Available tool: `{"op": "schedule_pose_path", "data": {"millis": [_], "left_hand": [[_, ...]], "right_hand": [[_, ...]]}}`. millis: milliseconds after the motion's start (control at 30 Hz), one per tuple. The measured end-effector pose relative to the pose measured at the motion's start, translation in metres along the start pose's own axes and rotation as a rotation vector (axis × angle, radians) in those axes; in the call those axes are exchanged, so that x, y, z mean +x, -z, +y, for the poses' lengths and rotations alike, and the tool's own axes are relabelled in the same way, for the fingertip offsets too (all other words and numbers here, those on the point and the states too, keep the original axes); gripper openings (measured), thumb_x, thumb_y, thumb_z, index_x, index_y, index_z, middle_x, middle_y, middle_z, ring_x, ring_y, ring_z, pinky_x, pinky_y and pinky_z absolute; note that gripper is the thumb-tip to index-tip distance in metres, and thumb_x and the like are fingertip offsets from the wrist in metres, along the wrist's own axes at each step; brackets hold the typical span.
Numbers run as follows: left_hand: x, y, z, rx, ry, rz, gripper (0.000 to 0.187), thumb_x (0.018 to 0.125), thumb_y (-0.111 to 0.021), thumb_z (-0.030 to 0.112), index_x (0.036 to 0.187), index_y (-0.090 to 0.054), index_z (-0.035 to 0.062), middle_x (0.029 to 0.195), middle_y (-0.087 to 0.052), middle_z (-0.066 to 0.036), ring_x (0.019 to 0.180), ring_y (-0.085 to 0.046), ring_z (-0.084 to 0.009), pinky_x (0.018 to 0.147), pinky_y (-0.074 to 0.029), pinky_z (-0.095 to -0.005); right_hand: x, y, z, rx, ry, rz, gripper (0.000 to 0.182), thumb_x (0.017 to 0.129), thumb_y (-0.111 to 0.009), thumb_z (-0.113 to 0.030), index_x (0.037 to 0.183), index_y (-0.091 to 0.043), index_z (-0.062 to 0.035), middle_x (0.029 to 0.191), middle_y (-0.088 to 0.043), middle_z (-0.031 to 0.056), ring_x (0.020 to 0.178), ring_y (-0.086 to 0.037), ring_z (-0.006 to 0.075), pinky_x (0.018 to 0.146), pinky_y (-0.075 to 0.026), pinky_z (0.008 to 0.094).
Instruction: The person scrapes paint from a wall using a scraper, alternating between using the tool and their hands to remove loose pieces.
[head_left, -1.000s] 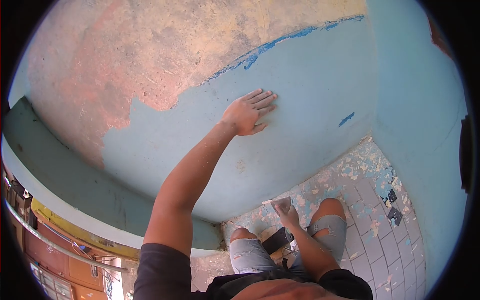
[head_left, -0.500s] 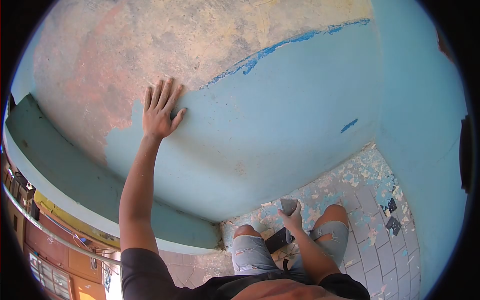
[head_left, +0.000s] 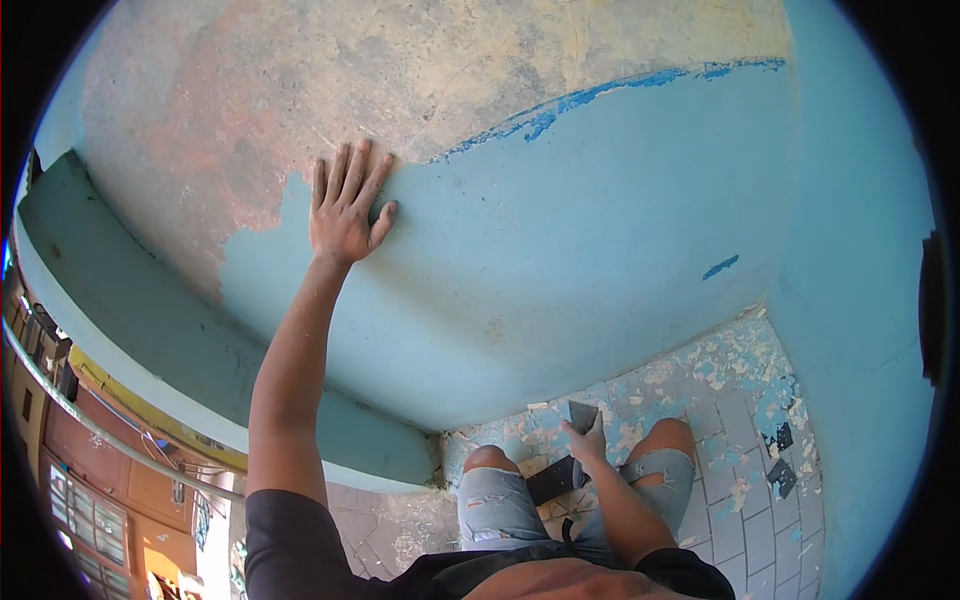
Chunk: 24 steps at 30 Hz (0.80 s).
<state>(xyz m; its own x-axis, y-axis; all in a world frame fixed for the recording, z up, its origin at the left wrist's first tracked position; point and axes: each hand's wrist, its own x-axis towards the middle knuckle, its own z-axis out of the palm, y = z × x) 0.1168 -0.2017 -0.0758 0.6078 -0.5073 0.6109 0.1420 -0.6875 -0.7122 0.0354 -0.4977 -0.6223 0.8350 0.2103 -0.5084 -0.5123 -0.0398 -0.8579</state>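
My left hand (head_left: 345, 215) lies with its palm against the wall, fingers spread, on the border between light blue paint (head_left: 560, 230) and bare, patchy plaster (head_left: 250, 110). Dust coats the fingertips. Low down near my knees, my right hand (head_left: 588, 442) is closed around a scraper (head_left: 583, 415), its grey flat blade pointing up toward the wall. The fingers cover the scraper's handle. A ragged darker blue strip (head_left: 540, 118) follows the upper edge of the paint, and a small dark blue chip mark (head_left: 720, 267) shows farther right.
Paint flakes (head_left: 750, 365) litter the tiled floor (head_left: 730, 480) along the wall's foot. A curved blue ledge (head_left: 150, 275) runs down the left side, with a metal rail (head_left: 90, 430) beyond it. A side wall (head_left: 860, 300) closes off the right. Something dark (head_left: 555, 482) is between my knees.
The view has shifted slightly, so the wall and my left hand appear a little farther right. Left palm stays on the wall; right hand still holds the scraper low down.
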Motion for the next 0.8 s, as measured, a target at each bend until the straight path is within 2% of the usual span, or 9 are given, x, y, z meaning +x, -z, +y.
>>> {"op": "schedule_pose_path", "data": {"millis": [167, 233, 333, 467, 533, 567, 633, 667, 800], "left_hand": [[-0.002, -0.004, 0.013, -0.03, 0.057, -0.003, 0.062, 0.105, -0.046, 0.054, 0.165, -0.04, 0.0397, 0.177, -0.027, -0.004, 0.163, -0.021, -0.0314, 0.133, -0.007, -0.0586], [-0.002, -0.004, 0.017, -0.007, 0.056, -0.027, 0.062, 0.106, -0.044, 0.054, 0.165, -0.04, 0.0377, 0.177, -0.026, -0.006, 0.164, -0.018, -0.0317, 0.133, -0.005, -0.0587], [-0.001, 0.006, 0.016, 0.021, 0.036, -0.084, 0.064, 0.106, -0.043, 0.059, 0.166, -0.037, 0.0368, 0.178, -0.022, -0.007, 0.165, -0.012, -0.0323, 0.133, -0.001, -0.0596], [-0.009, 0.028, -0.008, -0.105, -0.201, -0.271, 0.071, 0.102, -0.054, 0.06, 0.167, -0.035, 0.0376, 0.178, -0.022, -0.002, 0.165, -0.014, -0.0299, 0.135, -0.002, -0.0568], [-0.022, 0.034, -0.033, -0.135, -0.27, -0.364, 0.072, 0.102, -0.058, 0.056, 0.167, -0.034, 0.0376, 0.178, -0.022, 0.0, 0.165, -0.015, -0.0274, 0.136, -0.004, -0.0529], [-0.03, 0.039, -0.047, -0.092, -0.236, -0.296, 0.076, 0.102, -0.06, 0.053, 0.169, -0.027, 0.0397, 0.178, -0.02, 0.003, 0.164, -0.017, -0.0243, 0.137, -0.008, -0.0488], [-0.048, 0.05, -0.082, -0.034, -0.138, -0.277, 0.076, 0.102, -0.06, 0.054, 0.169, -0.027, 0.0391, 0.178, -0.02, 0.003, 0.164, -0.016, -0.0248, 0.137, -0.008, -0.0493], [-0.057, 0.055, -0.1, 0.017, -0.055, -0.258, 0.076, 0.102, -0.059, 0.054, 0.169, -0.027, 0.0386, 0.178, -0.019, 0.002, 0.165, -0.015, -0.0252, 0.137, -0.007, -0.0499], [-0.085, 0.057, -0.156, 0.116, 0.058, -0.175, 0.074, 0.103, -0.055, 0.058, 0.169, -0.028, 0.0375, 0.179, -0.019, 0.0, 0.165, -0.012, -0.0285, 0.136, -0.006, -0.0514]], "right_hand": [[0.001, -0.009, 0.003, -0.044, -0.032, -0.039, 0.122, 0.082, -0.089, -0.045, 0.169, -0.014, -0.0027, 0.146, -0.06, 0.027, 0.122, -0.068, 0.037, 0.092, -0.059, 0.041], [0.003, -0.016, 0.009, -0.019, 0.023, -0.005, 0.108, 0.089, -0.087, -0.034, 0.169, -0.018, -0.0084, 0.105, -0.066, 0.01, 0.061, -0.06, 0.0176, 0.047, -0.049, 0.0328], [-0.013, -0.016, -0.009, -0.007, -0.002, -0.073, 0.098, 0.093, -0.084, -0.037, 0.165, -0.025, -0.0089, 0.102, -0.066, 0.0092, 0.058, -0.059, 0.0166, 0.044, -0.046, 0.0319], [-0.027, -0.018, -0.026, 0.106, -0.037, -0.094, 0.079, 0.095, -0.081, -0.042, 0.154, -0.039, -0.0086, 0.097, -0.066, 0.008, 0.053, -0.057, 0.0155, 0.042, -0.044, 0.0314], [-0.02, -0.018, -0.02, 0.138, -0.03, -0.087, 0.058, 0.097, -0.079, -0.045, 0.131, -0.054, -0.0048, 0.089, -0.065, 0.0062, 0.05, -0.055, 0.0149, 0.042, -0.043, 0.0307], [-0.015, -0.016, -0.019, 0.125, -0.022, -0.092, 0.058, 0.097, -0.079, -0.045, 0.131, -0.054, -0.0048, 0.089, -0.065, 0.0062, 0.05, -0.055, 0.0149, 0.042, -0.043, 0.0307], [-0.019, -0.012, -0.04, 0.061, -0.003, -0.106, 0.047, 0.097, -0.08, -0.045, 0.11, -0.061, -0.0034, 0.08, -0.063, 0.0039, 0.048, -0.054, 0.0152, 0.042, -0.043, 0.0291], [-0.022, -0.012, -0.055, 0.052, 0.006, -0.107, 0.047, 0.097, -0.08, -0.045, 0.11, -0.061, -0.0034, 0.08, -0.063, 0.0039, 0.048, -0.054, 0.0152, 0.042, -0.043, 0.0291], [-0.023, -0.033, -0.182, 0.151, 0.558, -0.107, 0.043, 0.095, -0.082, -0.043, 0.103, -0.063, -0.0046, 0.079, -0.063, 0.0002, 0.055, -0.056, 0.0104, 0.044, -0.041, 0.0264]]}}
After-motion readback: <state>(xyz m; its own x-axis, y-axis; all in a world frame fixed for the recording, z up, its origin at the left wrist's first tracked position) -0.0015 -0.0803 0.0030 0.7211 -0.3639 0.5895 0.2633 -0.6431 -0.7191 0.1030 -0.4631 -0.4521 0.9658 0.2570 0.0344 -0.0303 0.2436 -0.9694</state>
